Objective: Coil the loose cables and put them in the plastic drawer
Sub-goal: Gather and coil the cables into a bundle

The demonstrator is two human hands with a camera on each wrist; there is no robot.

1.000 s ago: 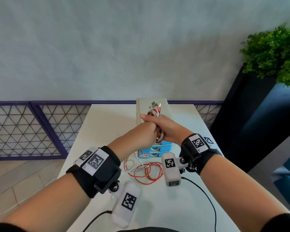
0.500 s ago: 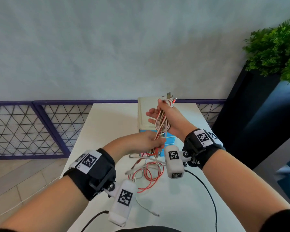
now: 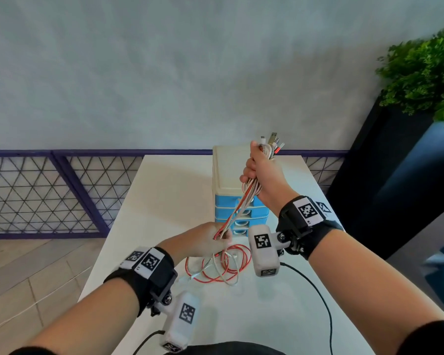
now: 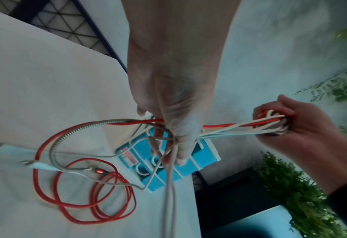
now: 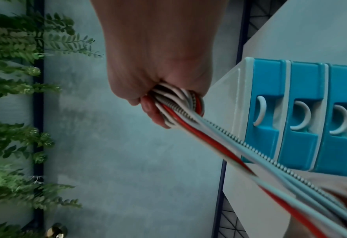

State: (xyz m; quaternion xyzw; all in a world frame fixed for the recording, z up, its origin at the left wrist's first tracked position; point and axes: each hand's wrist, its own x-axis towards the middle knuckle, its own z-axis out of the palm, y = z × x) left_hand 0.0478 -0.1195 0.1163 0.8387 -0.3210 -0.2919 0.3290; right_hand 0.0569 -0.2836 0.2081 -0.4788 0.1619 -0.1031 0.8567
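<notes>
Nearest on the white table (image 3: 164, 190), loose loops of the cables (image 3: 223, 267) lie in a red and white tangle. Only the left wrist view shows their free plug ends resting on the tabletop beside the loops. Just above them the left hand (image 3: 203, 242) has its fingers curled round the strands, which run through its grip. From the head view the fingers are hidden under the back of the hand, while the left wrist view shows them closed about the red, white and spring-wrapped leads.

From there the strands rise taut to the right hand (image 3: 263, 172), held higher and farther off, above the plastic drawer unit (image 3: 228, 175). Its fingers are clamped tight on a folded bundle. The head view shows the metal plugs sticking out above the fist; the right wrist view shows the looped bends packed under the fingers.

All the blue drawers look closed. Beyond stand a grey wall (image 3: 164, 73) and a leafy plant (image 3: 426, 73) at right.
</notes>
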